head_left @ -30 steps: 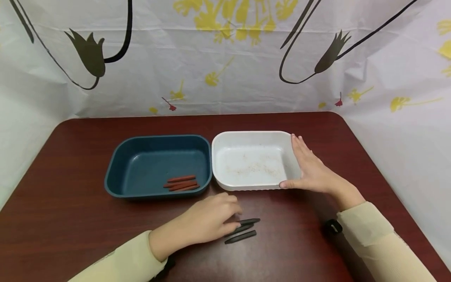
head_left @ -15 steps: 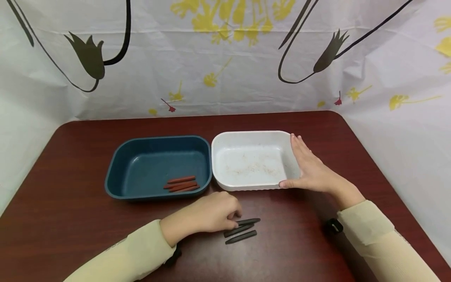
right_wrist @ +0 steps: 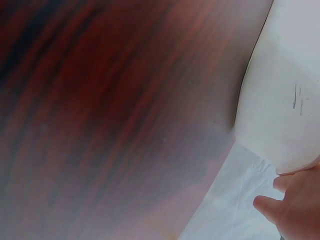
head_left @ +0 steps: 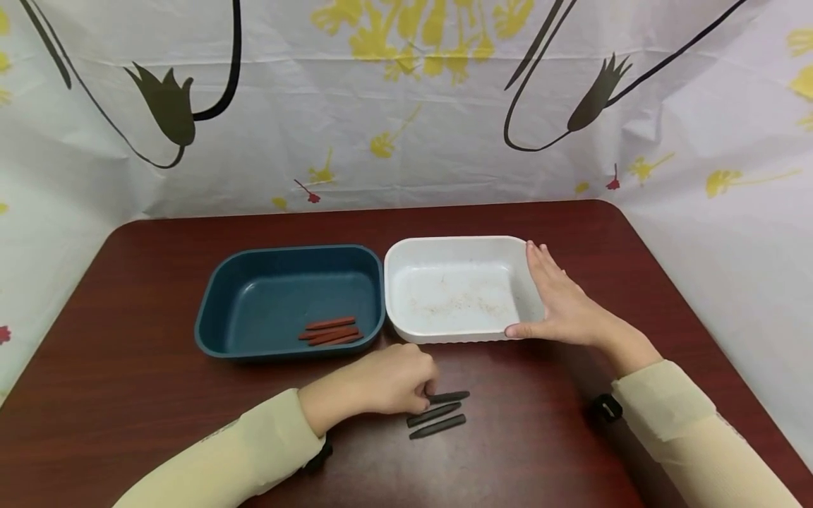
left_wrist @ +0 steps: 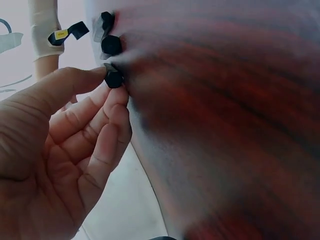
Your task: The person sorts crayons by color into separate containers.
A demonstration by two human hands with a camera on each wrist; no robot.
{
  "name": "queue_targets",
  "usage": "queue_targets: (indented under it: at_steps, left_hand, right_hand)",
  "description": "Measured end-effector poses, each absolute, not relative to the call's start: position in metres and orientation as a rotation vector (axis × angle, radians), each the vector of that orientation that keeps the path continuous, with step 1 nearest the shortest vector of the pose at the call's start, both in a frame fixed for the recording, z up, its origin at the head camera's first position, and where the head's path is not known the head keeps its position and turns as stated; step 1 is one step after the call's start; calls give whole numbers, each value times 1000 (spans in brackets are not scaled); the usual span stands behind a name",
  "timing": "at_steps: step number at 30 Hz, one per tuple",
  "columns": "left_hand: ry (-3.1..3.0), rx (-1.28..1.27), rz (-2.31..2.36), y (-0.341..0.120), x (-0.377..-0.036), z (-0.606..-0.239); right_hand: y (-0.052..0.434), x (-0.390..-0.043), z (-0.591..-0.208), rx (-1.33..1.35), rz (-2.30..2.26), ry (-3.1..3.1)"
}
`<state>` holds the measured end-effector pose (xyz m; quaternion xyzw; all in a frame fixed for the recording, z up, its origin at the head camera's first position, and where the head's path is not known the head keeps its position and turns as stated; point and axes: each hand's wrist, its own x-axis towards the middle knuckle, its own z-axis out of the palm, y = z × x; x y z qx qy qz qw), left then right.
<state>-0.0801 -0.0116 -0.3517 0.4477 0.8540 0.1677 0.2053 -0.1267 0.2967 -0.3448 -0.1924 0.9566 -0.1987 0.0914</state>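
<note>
Left hand pinches slim black six-sided stick, one end hidden; spread right hand partly covers rim of white rounded-rectangular tray.

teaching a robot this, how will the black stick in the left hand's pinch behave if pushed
The black stick pinched by the left hand shows a faceted end, so it probably resists rolling. It looks straight and slim, so likely stiff, perhaps easy to snap.
</note>
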Motion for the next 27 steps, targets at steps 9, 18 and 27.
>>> queue_targets:
  at_steps: [9, 18, 27]
  left_hand:
    - [2380, 1244, 404, -15, -80, -351]
    - [2395, 1289, 539, -25, -84, -344]
    - [2381, 1202, 615, -36, -88, -319]
  right_hand:
    - [297, -127, -347, -572, -605, 2849]
    - [298, -129, -346, -595, -595, 2847]
    - [297, -128, -347, -584, -612, 2835]
